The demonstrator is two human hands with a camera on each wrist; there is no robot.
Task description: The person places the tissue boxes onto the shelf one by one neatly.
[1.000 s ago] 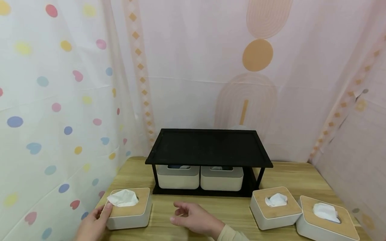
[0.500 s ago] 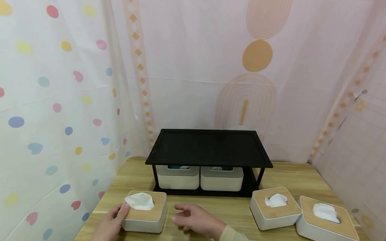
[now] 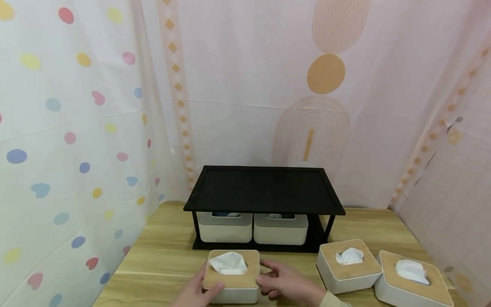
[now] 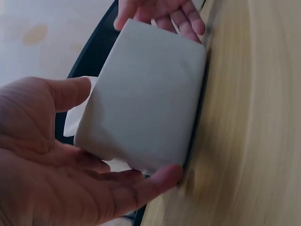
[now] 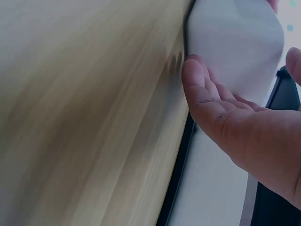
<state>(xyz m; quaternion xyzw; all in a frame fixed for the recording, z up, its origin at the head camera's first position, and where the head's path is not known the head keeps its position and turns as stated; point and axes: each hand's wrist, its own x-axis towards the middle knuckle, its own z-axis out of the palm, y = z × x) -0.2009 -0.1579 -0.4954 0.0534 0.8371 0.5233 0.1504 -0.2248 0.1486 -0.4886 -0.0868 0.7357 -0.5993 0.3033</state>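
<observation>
- Tissue box, wood-lidded with a white tissue poking out, sits between my two hands.
- My left hand grips its left end, thumb over the lid's near edge, fingers around the side.
- My right hand is loosely spread at the other end, fingers against the side, not closed round it.
- Whether its base touches the table, I can't quite tell.
- Beyond my hands, a black rack holds two pale boxes.
- Right of my right hand: two more wood-lidded boxes.
</observation>
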